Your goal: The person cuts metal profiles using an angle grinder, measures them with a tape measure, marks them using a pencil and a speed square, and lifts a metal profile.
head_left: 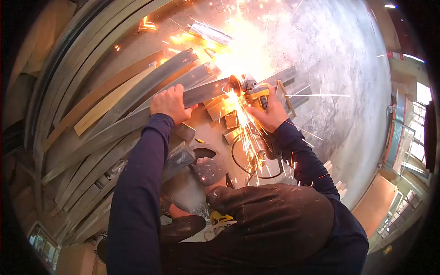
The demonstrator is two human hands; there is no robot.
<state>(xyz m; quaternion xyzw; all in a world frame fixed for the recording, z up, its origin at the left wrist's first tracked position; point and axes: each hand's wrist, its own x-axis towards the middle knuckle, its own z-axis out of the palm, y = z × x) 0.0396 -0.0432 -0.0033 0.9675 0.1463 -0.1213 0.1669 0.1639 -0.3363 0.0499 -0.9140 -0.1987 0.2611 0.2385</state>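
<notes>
My left hand (168, 104) is wrapped over a long grey metal bar (206, 91), thumb on the near side. In my right hand (271, 112) is a yellow angle grinder (256, 92), its fingers closed around the body. The grinder's disc (235, 84) meets the bar to the right of my left hand. Bright sparks (247, 133) stream down toward my legs, and a glare beyond the disc hides part of the bar and floor.
More grey bars (91, 183) and brown strips (103, 98) lie at the left. A black cord (234, 158) loops beneath the grinder. My shoe (208, 170) is close below the bar. Short offcuts lie under the cutting spot. A board (375, 201) leans at the far right.
</notes>
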